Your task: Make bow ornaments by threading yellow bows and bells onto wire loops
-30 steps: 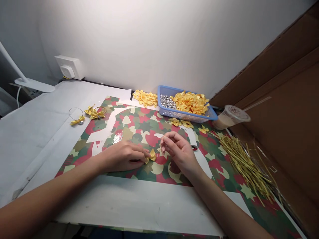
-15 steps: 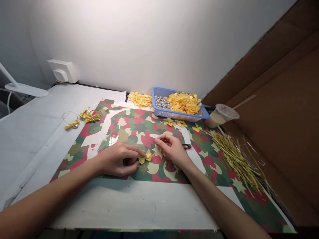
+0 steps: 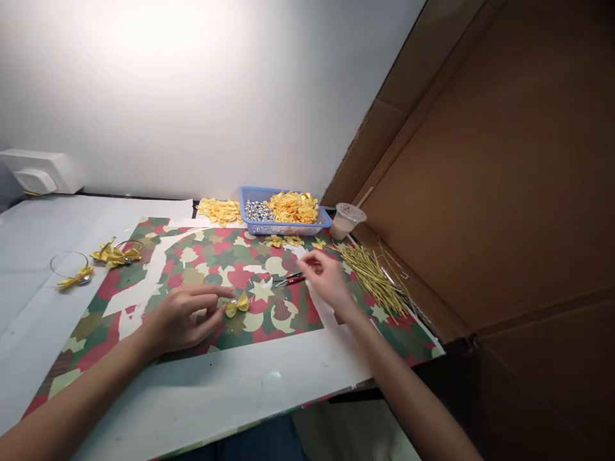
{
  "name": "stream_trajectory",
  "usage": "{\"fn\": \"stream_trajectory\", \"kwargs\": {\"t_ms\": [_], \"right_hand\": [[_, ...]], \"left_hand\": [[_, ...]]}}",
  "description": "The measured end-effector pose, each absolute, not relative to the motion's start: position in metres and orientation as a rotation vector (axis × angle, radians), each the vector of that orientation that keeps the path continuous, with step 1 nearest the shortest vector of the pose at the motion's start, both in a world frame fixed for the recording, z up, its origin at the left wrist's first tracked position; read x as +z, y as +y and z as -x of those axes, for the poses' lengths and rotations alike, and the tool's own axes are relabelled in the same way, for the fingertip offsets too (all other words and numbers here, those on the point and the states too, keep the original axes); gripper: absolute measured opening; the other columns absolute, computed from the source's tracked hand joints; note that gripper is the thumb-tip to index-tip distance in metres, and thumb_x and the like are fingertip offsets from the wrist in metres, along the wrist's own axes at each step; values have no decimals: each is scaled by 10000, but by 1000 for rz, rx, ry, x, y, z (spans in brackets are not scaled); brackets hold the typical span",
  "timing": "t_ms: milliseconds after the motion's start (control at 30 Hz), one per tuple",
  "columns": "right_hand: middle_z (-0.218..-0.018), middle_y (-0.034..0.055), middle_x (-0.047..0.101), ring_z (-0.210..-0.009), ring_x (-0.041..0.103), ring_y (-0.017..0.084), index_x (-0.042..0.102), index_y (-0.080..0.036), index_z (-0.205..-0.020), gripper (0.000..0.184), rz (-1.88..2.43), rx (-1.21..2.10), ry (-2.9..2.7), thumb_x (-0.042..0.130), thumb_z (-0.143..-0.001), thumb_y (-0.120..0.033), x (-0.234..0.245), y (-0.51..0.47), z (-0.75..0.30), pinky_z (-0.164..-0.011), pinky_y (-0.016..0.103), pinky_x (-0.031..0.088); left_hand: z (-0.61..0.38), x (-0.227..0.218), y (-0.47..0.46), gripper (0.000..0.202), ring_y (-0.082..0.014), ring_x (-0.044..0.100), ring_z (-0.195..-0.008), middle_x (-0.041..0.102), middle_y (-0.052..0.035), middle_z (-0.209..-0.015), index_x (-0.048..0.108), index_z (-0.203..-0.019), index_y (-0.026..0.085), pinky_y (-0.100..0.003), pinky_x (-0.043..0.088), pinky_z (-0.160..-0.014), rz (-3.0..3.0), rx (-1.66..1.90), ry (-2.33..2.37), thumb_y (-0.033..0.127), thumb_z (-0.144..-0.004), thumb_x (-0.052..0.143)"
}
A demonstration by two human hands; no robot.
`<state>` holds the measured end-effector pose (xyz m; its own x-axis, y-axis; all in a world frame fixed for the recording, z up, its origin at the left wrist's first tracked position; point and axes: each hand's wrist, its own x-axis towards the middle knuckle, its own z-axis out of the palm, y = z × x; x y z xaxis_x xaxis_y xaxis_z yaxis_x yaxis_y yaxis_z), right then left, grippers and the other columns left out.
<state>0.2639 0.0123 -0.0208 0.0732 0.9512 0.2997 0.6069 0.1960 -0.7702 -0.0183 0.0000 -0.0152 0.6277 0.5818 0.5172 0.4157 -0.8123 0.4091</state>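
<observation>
Left hand (image 3: 185,314) is down over the sheet with the fingers spread, no clench there, and the thumb and forefinger sit right at the edge of a small yellow satin bow (image 3: 236,305). Look at that bow: pinched waist, two glossy wings, lying flat on the sheet just off those fingertips and not gripped! Right hand (image 3: 324,278) is raised to the right of the bow, fingertips drawn loosely together and a touch blurred. Nothing shows in them, but I can't tell if there's a pinch on.

Between the two hands lie small red-handled snips (image 3: 289,279) with thin metal blades, resting on a shiny camouflage-print sheet (image 3: 269,326) of red, green and cream shapes.

Straight ahead of the right fingertips, a blue plastic basket (image 3: 286,228) with perforated walls holds two heaps: silver beads (image 3: 258,210) on the left, folded yellow ribbon pieces (image 3: 293,207) on the right. A loose pile of yellow ribbon scraps (image 3: 220,211) sits just beside it, outside the basket.

Off to the right of that hand, a bundle of thin yellow straw-like strands (image 3: 369,278) fans across the sheet, with a clear plastic cup (image 3: 346,221) of beige drink beyond it. Out past the left hand, wire hoops (image 3: 72,272) trimmed with yellow bows lie at the sheet's edge.
</observation>
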Motion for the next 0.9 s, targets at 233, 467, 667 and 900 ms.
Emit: {"fn": "stream_trajectory", "kwargs": {"t_ms": [233, 467, 667, 900], "right_hand": [[-710, 64, 637, -590, 534, 194, 567, -217, -614, 105, 1913, 139, -1655, 560, -716, -191, -17, -10, -385, -591, 320, 392], [-742, -2, 623, -639, 556, 118, 586, -156, -695, 169, 2096, 57, -1854, 611, -842, -234, -25, -4, -410, -623, 271, 450], [-675, 32, 665, -557, 583, 174, 604, -203, -617, 176, 1887, -108, -1962, 602, -792, -205, -1, 0, -399, -513, 277, 413], [-908, 47, 713, -857, 637, 197, 674, -230, -897, 177, 1277, -158, -2216, 499, -911, -251, 6, 11, -296, -778, 293, 493]], "left_hand": [[17, -12, 1, 320, -139, 684, -686, 736, -47, -818, 509, -523, 192, -224, 556, -631, -2680, 1089, 919, 199, -842, 492], [18, -14, 3, 306, -122, 651, -623, 696, -31, -738, 514, -540, 183, -198, 512, -572, -2682, 1181, 891, 182, -846, 494], [18, -17, 3, 319, -111, 618, -599, 672, -30, -713, 505, -543, 171, -196, 481, -555, -2634, 1234, 898, 185, -862, 492], [15, -17, -3, 297, -109, 561, -557, 653, -18, -668, 627, -735, 166, -182, 420, -463, -2238, 1047, 1137, 323, -905, 441]]}}
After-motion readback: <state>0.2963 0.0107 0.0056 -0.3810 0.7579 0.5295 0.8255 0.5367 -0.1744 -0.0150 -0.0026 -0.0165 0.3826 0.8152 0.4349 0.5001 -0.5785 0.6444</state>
